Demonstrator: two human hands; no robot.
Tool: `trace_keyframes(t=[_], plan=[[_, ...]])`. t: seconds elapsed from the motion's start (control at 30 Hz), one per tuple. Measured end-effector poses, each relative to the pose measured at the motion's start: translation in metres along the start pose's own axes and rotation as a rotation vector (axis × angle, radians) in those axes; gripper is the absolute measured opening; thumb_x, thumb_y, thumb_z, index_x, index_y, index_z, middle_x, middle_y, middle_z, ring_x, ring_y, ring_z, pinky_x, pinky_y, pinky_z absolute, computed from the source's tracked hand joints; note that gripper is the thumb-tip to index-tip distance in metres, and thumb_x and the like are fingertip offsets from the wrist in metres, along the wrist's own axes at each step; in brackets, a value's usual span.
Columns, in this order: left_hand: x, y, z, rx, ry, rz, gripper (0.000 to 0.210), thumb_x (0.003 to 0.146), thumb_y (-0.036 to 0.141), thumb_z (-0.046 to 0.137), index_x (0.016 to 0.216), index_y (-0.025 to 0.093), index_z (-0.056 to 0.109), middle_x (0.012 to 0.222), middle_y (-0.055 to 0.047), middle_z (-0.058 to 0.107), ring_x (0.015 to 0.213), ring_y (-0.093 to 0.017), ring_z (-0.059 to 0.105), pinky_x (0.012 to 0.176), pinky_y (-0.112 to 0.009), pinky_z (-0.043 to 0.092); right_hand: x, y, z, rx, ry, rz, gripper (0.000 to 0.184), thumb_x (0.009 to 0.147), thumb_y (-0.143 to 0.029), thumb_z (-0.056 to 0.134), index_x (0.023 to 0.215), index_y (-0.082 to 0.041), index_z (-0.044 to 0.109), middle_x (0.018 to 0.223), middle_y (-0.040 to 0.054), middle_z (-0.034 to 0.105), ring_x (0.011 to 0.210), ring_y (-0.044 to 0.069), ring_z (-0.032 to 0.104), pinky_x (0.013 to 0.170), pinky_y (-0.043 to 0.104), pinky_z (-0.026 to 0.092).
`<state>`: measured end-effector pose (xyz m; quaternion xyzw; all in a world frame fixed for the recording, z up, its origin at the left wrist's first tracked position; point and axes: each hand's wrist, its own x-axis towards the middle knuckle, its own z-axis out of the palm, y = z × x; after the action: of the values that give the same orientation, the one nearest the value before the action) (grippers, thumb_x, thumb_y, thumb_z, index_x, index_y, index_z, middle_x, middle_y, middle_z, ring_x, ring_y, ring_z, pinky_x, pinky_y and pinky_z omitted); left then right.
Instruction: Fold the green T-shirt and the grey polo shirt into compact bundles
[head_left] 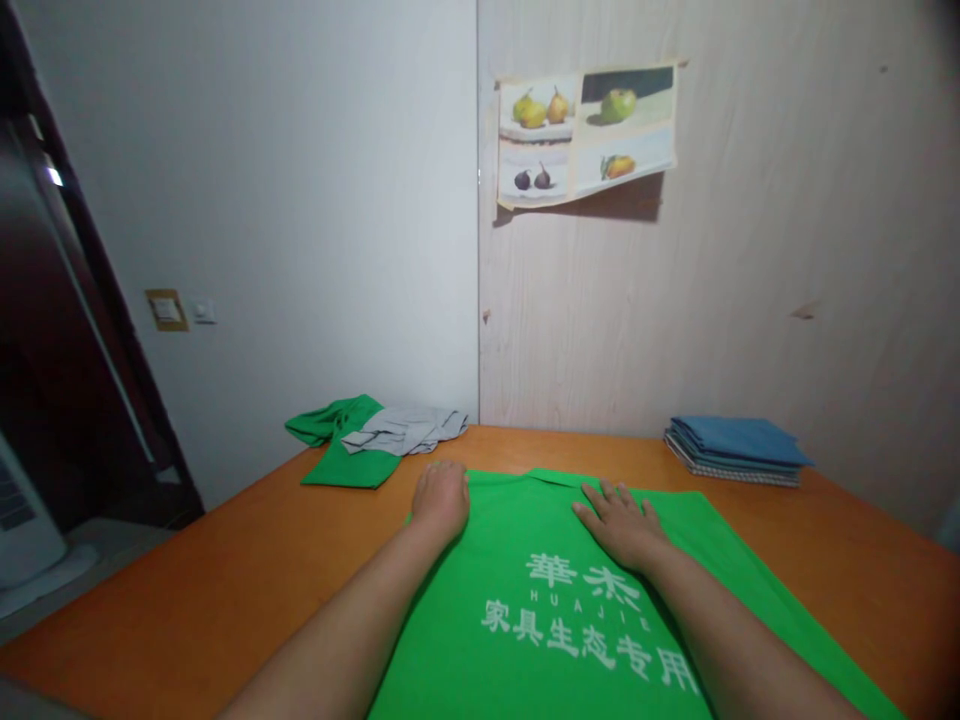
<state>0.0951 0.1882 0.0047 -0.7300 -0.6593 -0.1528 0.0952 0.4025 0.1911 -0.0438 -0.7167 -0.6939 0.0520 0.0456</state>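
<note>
A bright green cloth (pixel 517 530) with white Chinese characters and the letters HUAJIE lies spread before me; whether it is a garment cannot be made out. Its near end runs out of the picture. My left hand (pixel 441 500) is closed at the far left corner, the fingers curled on the edge of the cloth. Flat on the far right part rests my right hand (pixel 621 522), palm down with its fingers spread. A small fold or opening shows along the far edge, between the two hands.
The orange table (pixel 225 590) carries a loose pile with green fabric (pixel 352 468) and grey fabric (pixel 409 430) at the back left. Folded blue and checked cloths (pixel 735 445) are stacked at the back right. A wall (pixel 337 200) with a fruit poster (pixel 585 135) stands behind.
</note>
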Motion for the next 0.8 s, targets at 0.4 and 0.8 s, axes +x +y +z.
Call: trace_keyframes(t=[0.4,0.8], plan=[[-0.024,0.012,0.015,-0.129,-0.354,0.106,0.084,0.095,0.072,0.02,0.156,0.015,0.032,0.165,-0.013,0.022,0.153,-0.031,0.015,0.122,-0.053,0.016,0.003,0.006,0.005,-0.013,0.022,-0.018,0.079,0.092,-0.075,0.016,0.158,-0.032,0.028,0.167,0.0061,0.016,0.152,0.035,0.014,0.118,0.064,0.015],[-0.025,0.006,0.012,-0.126,-0.363,0.061,0.089,0.089,0.081,0.016,0.157,0.025,0.03,0.167,-0.009,0.015,0.154,-0.03,0.007,0.12,-0.061,0.011,0.002,0.005,0.002,-0.015,0.007,-0.018,0.078,0.093,-0.074,0.016,0.158,-0.032,0.026,0.168,0.0058,0.014,0.152,0.035,0.013,0.118,0.064,0.014]])
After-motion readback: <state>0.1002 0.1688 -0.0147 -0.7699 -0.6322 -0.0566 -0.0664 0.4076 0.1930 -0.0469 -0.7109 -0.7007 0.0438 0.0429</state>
